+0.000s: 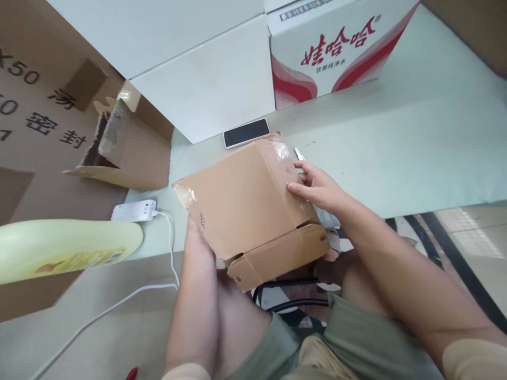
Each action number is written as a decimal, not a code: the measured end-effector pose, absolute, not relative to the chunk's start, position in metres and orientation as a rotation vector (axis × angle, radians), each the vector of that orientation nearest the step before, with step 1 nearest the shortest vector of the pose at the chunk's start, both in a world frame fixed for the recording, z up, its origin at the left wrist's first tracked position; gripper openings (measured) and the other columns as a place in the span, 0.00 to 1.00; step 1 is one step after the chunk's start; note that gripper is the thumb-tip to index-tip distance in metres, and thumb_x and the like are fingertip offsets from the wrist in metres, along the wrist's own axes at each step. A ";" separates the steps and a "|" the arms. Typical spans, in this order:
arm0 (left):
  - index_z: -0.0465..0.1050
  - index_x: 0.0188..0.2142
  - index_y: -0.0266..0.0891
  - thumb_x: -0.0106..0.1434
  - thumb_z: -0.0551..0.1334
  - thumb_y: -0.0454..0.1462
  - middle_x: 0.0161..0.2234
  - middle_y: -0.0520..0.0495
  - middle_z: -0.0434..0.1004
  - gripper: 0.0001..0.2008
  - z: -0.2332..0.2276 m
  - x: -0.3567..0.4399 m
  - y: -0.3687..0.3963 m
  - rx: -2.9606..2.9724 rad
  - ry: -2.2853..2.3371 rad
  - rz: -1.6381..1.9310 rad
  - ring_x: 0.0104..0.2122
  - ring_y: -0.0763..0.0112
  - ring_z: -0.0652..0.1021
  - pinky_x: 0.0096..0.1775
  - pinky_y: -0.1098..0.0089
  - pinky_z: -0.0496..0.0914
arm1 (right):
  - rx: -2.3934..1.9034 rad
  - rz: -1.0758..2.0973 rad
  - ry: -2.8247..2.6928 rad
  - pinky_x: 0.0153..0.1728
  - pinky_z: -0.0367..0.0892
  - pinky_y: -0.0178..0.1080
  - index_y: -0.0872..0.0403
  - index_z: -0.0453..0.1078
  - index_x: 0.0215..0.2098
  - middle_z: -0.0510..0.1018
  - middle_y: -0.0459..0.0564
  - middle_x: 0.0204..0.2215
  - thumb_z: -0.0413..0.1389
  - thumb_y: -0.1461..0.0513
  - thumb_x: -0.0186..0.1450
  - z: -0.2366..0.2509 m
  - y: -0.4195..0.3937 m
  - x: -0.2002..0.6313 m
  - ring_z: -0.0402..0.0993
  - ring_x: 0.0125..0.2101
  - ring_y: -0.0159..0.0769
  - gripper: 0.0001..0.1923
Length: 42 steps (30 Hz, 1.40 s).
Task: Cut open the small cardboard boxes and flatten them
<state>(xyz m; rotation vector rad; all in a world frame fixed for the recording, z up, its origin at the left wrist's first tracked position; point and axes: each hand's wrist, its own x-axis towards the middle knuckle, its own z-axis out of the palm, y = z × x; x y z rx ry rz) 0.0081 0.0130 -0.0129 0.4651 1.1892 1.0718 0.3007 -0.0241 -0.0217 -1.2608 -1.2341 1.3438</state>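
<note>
A flattened-looking brown cardboard box (241, 195) sits tilted over the front edge of the table, with clear tape at its left and right ends. Its end flap (281, 256) sticks out toward my lap. My left hand (195, 235) holds the box from below at its left side; the fingers are hidden beneath the cardboard. On the right, my right hand (319, 187) grips the taped side, with thumb and fingertips against the cardboard. Just beyond that hand lies a small thin whitish object (299, 154), partly covered, whose kind I cannot make out.
A dark-faced phone-like device (246, 133) lies behind the box. White cartons (209, 79) and a red-and-white carton (336, 58) stand at the back. At left are an opened cardboard box (137, 148), a white corded device (134, 211) and a pale yellow-green bottle (71, 243).
</note>
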 end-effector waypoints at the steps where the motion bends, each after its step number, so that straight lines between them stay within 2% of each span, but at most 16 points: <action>1: 0.78 0.32 0.41 0.62 0.61 0.59 0.31 0.44 0.85 0.25 -0.011 0.010 0.014 0.488 1.142 1.129 0.40 0.51 0.85 0.44 0.54 0.81 | -1.281 1.316 -1.229 0.34 0.68 0.41 0.52 0.66 0.53 0.75 0.42 0.27 0.63 0.53 0.59 -0.022 -0.023 0.300 0.73 0.28 0.36 0.26; 3: 0.79 0.36 0.41 0.62 0.59 0.61 0.36 0.42 0.85 0.26 -0.010 0.014 0.017 0.565 1.036 1.222 0.48 0.49 0.83 0.48 0.53 0.80 | -1.309 1.217 -1.188 0.37 0.69 0.41 0.52 0.68 0.45 0.78 0.45 0.30 0.62 0.54 0.58 -0.022 -0.021 0.299 0.75 0.31 0.38 0.19; 4: 0.79 0.38 0.41 0.61 0.62 0.59 0.38 0.41 0.86 0.25 -0.011 0.015 0.019 0.606 1.006 1.231 0.50 0.49 0.82 0.49 0.53 0.79 | -1.325 1.162 -1.158 0.38 0.69 0.42 0.51 0.68 0.42 0.79 0.47 0.33 0.62 0.55 0.58 -0.021 -0.021 0.298 0.76 0.34 0.39 0.17; 7: 0.79 0.40 0.39 0.53 0.75 0.43 0.39 0.41 0.86 0.17 -0.019 0.014 0.022 0.683 1.037 1.171 0.51 0.48 0.82 0.52 0.55 0.78 | -1.372 1.099 -1.100 0.38 0.70 0.41 0.51 0.69 0.39 0.81 0.48 0.34 0.62 0.56 0.58 -0.018 -0.022 0.298 0.77 0.36 0.40 0.13; 9: 0.79 0.41 0.38 0.50 0.76 0.35 0.38 0.43 0.86 0.18 -0.024 0.011 0.024 0.695 1.057 1.211 0.47 0.51 0.84 0.53 0.56 0.78 | -1.384 1.130 -1.056 0.33 0.68 0.38 0.51 0.70 0.39 0.79 0.45 0.30 0.61 0.55 0.59 -0.015 -0.024 0.301 0.75 0.31 0.37 0.12; 13: 0.79 0.42 0.40 0.59 0.71 0.37 0.41 0.45 0.86 0.11 -0.025 0.003 0.031 0.642 1.001 1.397 0.45 0.58 0.84 0.56 0.58 0.76 | -1.392 1.187 -0.941 0.24 0.61 0.34 0.51 0.74 0.39 0.77 0.44 0.26 0.61 0.52 0.61 -0.005 -0.029 0.317 0.69 0.25 0.31 0.13; 16: 0.78 0.44 0.39 0.66 0.65 0.37 0.43 0.44 0.85 0.08 -0.022 0.000 0.036 0.548 1.029 1.487 0.51 0.60 0.82 0.58 0.60 0.74 | -1.307 1.228 -0.885 0.25 0.63 0.34 0.52 0.74 0.36 0.77 0.46 0.27 0.63 0.48 0.58 0.000 -0.030 0.328 0.72 0.25 0.32 0.17; 19: 0.78 0.46 0.39 0.71 0.58 0.38 0.43 0.42 0.85 0.11 -0.020 0.000 0.039 0.440 1.080 1.549 0.55 0.61 0.80 0.59 0.61 0.73 | -1.230 1.292 -0.909 0.25 0.66 0.35 0.52 0.73 0.34 0.77 0.46 0.25 0.66 0.46 0.54 0.000 -0.030 0.325 0.73 0.24 0.33 0.21; 21: 0.77 0.47 0.39 0.72 0.57 0.39 0.44 0.41 0.85 0.12 -0.021 0.002 0.041 0.394 1.086 1.560 0.55 0.60 0.80 0.58 0.61 0.73 | -1.214 1.386 -1.005 0.24 0.66 0.34 0.53 0.73 0.32 0.78 0.47 0.24 0.68 0.46 0.52 -0.002 -0.032 0.315 0.74 0.23 0.32 0.22; 24: 0.77 0.48 0.38 0.70 0.60 0.39 0.43 0.41 0.85 0.12 -0.024 0.009 0.042 0.368 1.085 1.515 0.52 0.59 0.81 0.57 0.60 0.74 | -1.248 1.510 -1.115 0.20 0.64 0.33 0.55 0.72 0.28 0.77 0.47 0.20 0.69 0.47 0.51 -0.005 -0.040 0.297 0.71 0.19 0.30 0.21; 26: 0.77 0.46 0.39 0.68 0.61 0.40 0.40 0.41 0.84 0.10 -0.023 0.013 0.042 0.371 1.078 1.487 0.49 0.58 0.82 0.53 0.60 0.76 | -1.267 1.510 -1.031 0.16 0.61 0.33 0.55 0.72 0.29 0.76 0.46 0.19 0.69 0.47 0.51 -0.006 -0.046 0.288 0.67 0.16 0.28 0.21; 31: 0.73 0.36 0.42 0.67 0.56 0.42 0.30 0.48 0.78 0.09 -0.008 0.017 0.038 0.345 1.031 1.421 0.29 0.66 0.80 0.35 0.66 0.76 | -1.141 1.329 -0.649 0.10 0.54 0.28 0.55 0.73 0.35 0.77 0.44 0.22 0.71 0.51 0.48 0.008 -0.051 0.286 0.62 0.14 0.24 0.23; 35: 0.70 0.34 0.41 0.64 0.57 0.43 0.27 0.50 0.73 0.09 0.004 0.018 0.033 0.313 1.041 1.365 0.24 0.70 0.76 0.27 0.69 0.71 | -1.145 1.109 -0.318 0.08 0.53 0.25 0.53 0.69 0.35 0.74 0.38 0.20 0.71 0.54 0.51 0.029 -0.053 0.310 0.60 0.13 0.20 0.21; 39: 0.69 0.34 0.41 0.60 0.59 0.42 0.25 0.52 0.70 0.07 0.008 0.023 0.031 0.338 1.036 1.344 0.22 0.72 0.74 0.26 0.71 0.70 | -1.338 0.807 -0.266 0.09 0.56 0.25 0.52 0.67 0.33 0.77 0.40 0.22 0.70 0.55 0.54 0.040 -0.082 0.357 0.67 0.13 0.23 0.18; 42: 0.69 0.34 0.41 0.57 0.60 0.43 0.25 0.52 0.70 0.09 0.008 0.024 0.030 0.360 1.048 1.314 0.22 0.72 0.73 0.26 0.71 0.70 | -1.528 0.637 -0.335 0.13 0.65 0.28 0.51 0.68 0.31 0.76 0.41 0.20 0.70 0.53 0.53 0.043 -0.116 0.400 0.73 0.16 0.29 0.17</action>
